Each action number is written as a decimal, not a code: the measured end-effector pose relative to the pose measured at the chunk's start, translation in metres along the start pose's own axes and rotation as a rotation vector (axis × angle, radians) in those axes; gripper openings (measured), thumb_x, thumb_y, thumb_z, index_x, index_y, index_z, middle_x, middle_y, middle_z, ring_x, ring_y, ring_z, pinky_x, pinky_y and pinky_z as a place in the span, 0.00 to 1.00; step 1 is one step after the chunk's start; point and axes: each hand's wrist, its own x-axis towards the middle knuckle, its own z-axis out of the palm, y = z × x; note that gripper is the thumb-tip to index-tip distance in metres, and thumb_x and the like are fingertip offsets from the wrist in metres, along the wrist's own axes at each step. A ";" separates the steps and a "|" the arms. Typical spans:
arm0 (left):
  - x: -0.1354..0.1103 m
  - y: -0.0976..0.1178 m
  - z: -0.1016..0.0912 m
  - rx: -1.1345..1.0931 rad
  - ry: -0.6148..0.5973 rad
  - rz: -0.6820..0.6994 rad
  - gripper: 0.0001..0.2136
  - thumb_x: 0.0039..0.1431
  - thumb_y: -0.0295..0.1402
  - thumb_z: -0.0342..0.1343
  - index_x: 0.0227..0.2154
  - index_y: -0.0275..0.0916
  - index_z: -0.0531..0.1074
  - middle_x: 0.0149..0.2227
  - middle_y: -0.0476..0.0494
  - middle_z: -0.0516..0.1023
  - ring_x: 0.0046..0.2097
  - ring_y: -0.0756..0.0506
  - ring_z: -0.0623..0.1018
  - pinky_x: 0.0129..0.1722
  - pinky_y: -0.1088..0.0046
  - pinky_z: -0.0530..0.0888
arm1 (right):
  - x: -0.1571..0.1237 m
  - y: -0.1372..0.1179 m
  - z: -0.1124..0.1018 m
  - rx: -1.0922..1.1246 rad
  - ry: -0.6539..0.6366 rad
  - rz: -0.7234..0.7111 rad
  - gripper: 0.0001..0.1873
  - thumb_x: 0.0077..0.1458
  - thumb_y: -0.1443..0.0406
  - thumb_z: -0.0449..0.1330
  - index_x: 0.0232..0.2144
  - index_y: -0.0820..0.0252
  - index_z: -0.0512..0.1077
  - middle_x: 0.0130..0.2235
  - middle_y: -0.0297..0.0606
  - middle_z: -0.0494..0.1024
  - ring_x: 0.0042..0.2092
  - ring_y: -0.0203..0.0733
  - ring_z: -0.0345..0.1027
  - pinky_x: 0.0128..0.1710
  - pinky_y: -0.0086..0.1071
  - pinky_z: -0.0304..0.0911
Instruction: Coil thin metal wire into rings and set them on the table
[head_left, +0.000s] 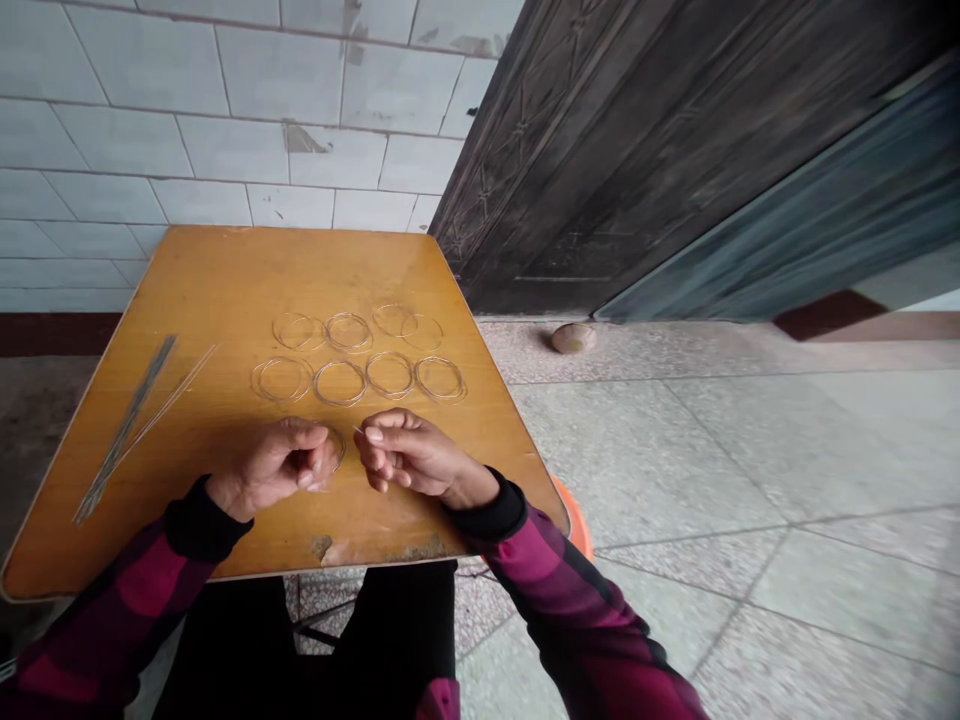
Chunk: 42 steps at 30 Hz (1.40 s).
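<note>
My left hand (277,462) and my right hand (409,455) rest close together on a wooden table (225,290), near its front edge. Both are curled into pinches on one thin wire ring (339,445), which shows only as a short arc between them. Just beyond the hands lie several finished wire rings (340,383) in two rows, flat on the tabletop. Both sleeves are dark pink and black check with black cuffs.
A bundle of straight thin wires (131,420) lies on the table's left side. A white tiled wall stands behind the table, a dark wooden door (675,140) to the right. A round stone (574,338) lies on the paved floor. An orange object (576,515) shows under the table's right corner.
</note>
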 end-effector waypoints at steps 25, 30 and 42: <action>-0.003 -0.005 -0.007 0.087 -0.096 -0.444 0.13 0.48 0.41 0.63 0.26 0.33 0.81 0.16 0.46 0.72 0.16 0.54 0.65 0.18 0.78 0.57 | -0.002 0.002 0.000 -0.260 -0.149 0.139 0.07 0.47 0.69 0.58 0.22 0.65 0.75 0.21 0.29 0.74 0.18 0.24 0.64 0.17 0.16 0.59; -0.002 -0.007 -0.007 0.057 -0.099 -0.501 0.11 0.47 0.38 0.64 0.25 0.32 0.79 0.16 0.47 0.72 0.16 0.55 0.65 0.18 0.79 0.58 | -0.002 0.000 0.000 -0.286 -0.139 0.190 0.07 0.47 0.68 0.61 0.21 0.67 0.73 0.22 0.31 0.75 0.19 0.25 0.68 0.17 0.16 0.58; -0.001 -0.015 -0.010 -0.220 0.012 -0.317 0.06 0.49 0.29 0.68 0.30 0.33 0.79 0.30 0.43 0.79 0.28 0.51 0.77 0.29 0.77 0.75 | -0.004 -0.006 0.003 -0.613 0.098 -0.214 0.17 0.62 0.54 0.58 0.31 0.63 0.74 0.28 0.34 0.75 0.27 0.29 0.68 0.29 0.25 0.67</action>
